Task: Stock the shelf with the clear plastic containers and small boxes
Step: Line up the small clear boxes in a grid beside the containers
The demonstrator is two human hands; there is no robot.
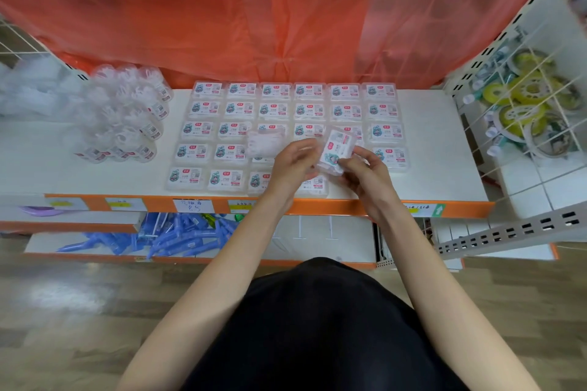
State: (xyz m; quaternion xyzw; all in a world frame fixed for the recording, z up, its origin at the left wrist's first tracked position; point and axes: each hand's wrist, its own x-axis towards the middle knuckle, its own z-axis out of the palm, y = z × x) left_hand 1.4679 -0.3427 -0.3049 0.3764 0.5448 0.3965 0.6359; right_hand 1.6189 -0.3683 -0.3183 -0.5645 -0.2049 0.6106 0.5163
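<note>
Several small clear boxes with white, red and teal labels (239, 109) lie in rows on the white shelf (438, 149). My right hand (365, 171) holds one such box (336, 147), tilted up above the grid's right side. My left hand (293, 165) touches the same box's left edge; a blurred clear box (265, 141) hovers just left of its fingers. A cluster of clear plastic bottle-like containers (127, 114) stands at the shelf's left.
Orange plastic sheeting (254, 9) hangs behind the shelf. A wire basket with yellow-green round items (524, 105) is at the right. Blue plastic items (178, 235) fill the lower shelf. The orange shelf edge (333, 206) carries price tags.
</note>
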